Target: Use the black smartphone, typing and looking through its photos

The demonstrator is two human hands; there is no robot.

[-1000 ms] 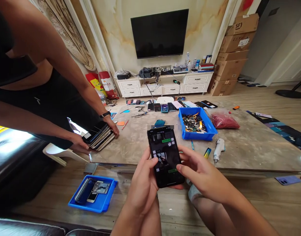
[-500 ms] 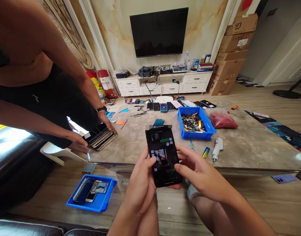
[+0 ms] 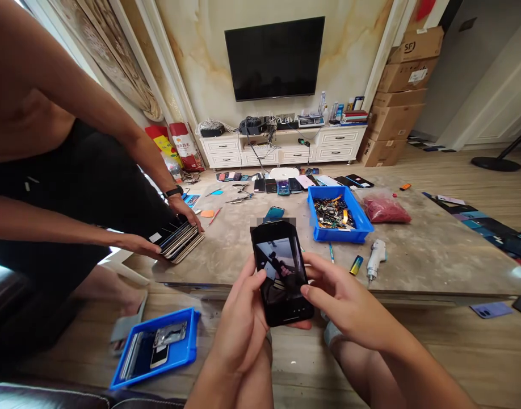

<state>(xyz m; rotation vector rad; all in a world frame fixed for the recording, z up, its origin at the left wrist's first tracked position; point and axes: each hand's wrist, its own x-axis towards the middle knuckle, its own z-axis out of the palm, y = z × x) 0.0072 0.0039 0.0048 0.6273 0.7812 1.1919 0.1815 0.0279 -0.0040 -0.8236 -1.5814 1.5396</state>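
Observation:
A black smartphone stands upright in front of me, its dark screen showing a reflection. My left hand wraps round its left edge, thumb on the glass. My right hand cups the right edge and underside, with the index fingertip touching the screen low on the right. At the left, another person's hands hold a slanted stack of phones on the edge of the low marble table.
On the table stand a blue bin of small parts, a red bag, an electric screwdriver, a row of phones and tools. A blue tray with phones lies on the floor. Cardboard boxes stack at the right.
The phone's screen changed from a menu with green labels to a dark full-screen picture. The other person stepped in closer and shifted the stack. The floor tray now appears lower left.

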